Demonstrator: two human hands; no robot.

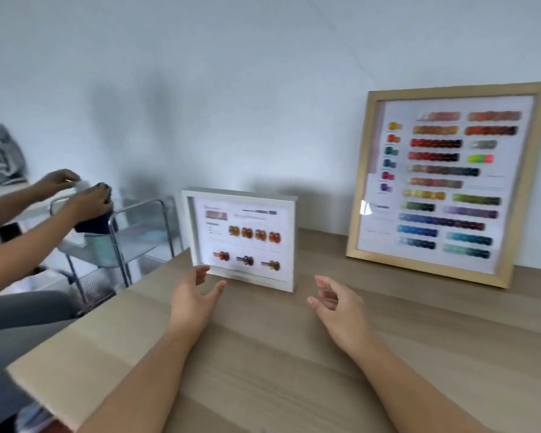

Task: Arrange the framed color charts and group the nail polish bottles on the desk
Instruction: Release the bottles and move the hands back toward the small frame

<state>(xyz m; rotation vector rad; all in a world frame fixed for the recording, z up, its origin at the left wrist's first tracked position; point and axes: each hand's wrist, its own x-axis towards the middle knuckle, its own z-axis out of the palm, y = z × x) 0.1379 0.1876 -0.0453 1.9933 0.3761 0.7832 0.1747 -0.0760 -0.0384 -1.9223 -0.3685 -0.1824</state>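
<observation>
A small white-framed color chart (241,239) stands upright on the wooden desk (294,354), near its left far edge. A large gold-framed color chart (447,182) leans against the wall at the right. My left hand (194,298) hovers just in front of the white frame's lower left corner, fingers apart and holding nothing. Level with it, my right hand (338,304) is open in front of the frame's right side, a short gap away. No nail polish bottles are in view.
Another person's two hands (75,192) at the left hold a dark cloth and a small white item above a metal-framed cart (132,232). The white wall rises behind the desk. The desk's left edge drops off near my left forearm.
</observation>
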